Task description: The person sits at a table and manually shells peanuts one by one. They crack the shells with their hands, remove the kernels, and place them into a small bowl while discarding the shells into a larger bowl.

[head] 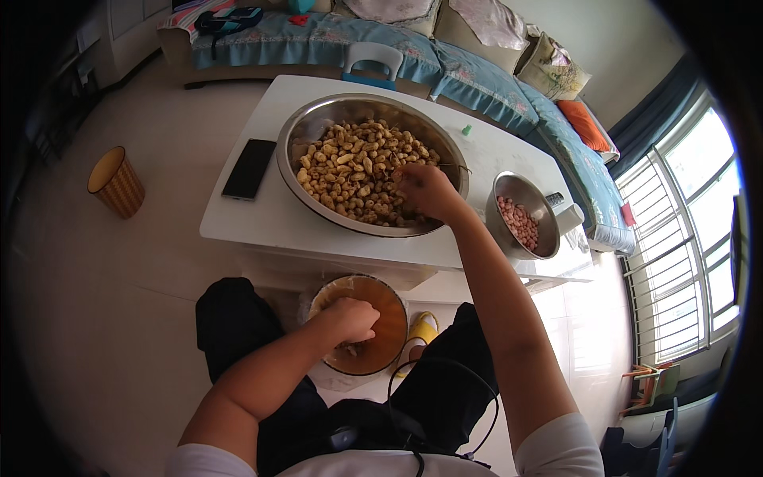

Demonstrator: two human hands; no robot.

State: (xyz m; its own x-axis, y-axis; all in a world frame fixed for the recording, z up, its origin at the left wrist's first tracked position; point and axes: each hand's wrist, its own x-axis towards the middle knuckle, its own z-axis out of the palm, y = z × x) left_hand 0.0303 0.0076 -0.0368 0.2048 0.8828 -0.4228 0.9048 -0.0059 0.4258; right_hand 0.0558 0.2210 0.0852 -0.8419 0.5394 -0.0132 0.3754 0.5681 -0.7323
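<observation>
My right hand (426,189) reaches into the right side of a large steel basin (285,152) heaped with unshelled peanuts (357,164). Its fingers are bent; something pinkish shows by the fingertips, but I cannot tell whether it is a kernel or skin. Below the table edge, my left hand (349,319) hangs over a round, plastic-lined bin (390,319), fingers curled inward, their grip hidden. Scraps that look like peanut shells (351,349) lie in the bin. To the right of the basin, a smaller steel bowl (541,208) holds pink shelled peanuts (518,223).
Both metal vessels stand on a white table (238,220). A black smartphone (250,169) lies left of the basin, a white cup (570,219) beside the bowl. A woven-look wastebasket (122,185) stands on the floor. A thin black cable (496,393) loops over my lap.
</observation>
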